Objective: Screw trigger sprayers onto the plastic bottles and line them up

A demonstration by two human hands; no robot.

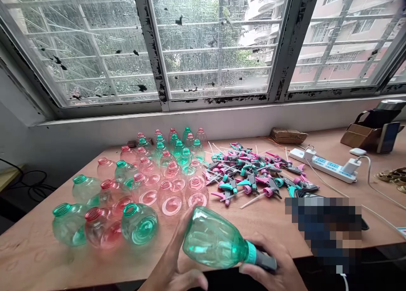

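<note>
While your right hand (275, 259) is clasped about the turquoise-collared trigger spray head (265, 260), the green translucent spray bottle (214, 236) hangs tilted from it, its base toward your left hand (171, 257). That left hand curves round the base with its thumb apart from the plastic; whether its hidden fingers press on the bottle, you cannot tell. With the bottle over the front edge of the wooden table (222, 223), a slip at the smooth collar could send it to the floor, and a collar sitting crooked on the neck could leave a poor seal. A wide sweep leftward might knock the nearest green bottle (139, 225) into its neighbours, for they stand close together. Left of and beyond your grip are pink bottles (196, 193) and other green ones, all open-necked where their mouths show, with no liquid visible; nor can you make out any in the one you hold. Straight beyond your grip lies a tangled heap of pink, turquoise and grey spray heads (249, 179), whose pale tubes could snag on one another if one were pulled.
</note>
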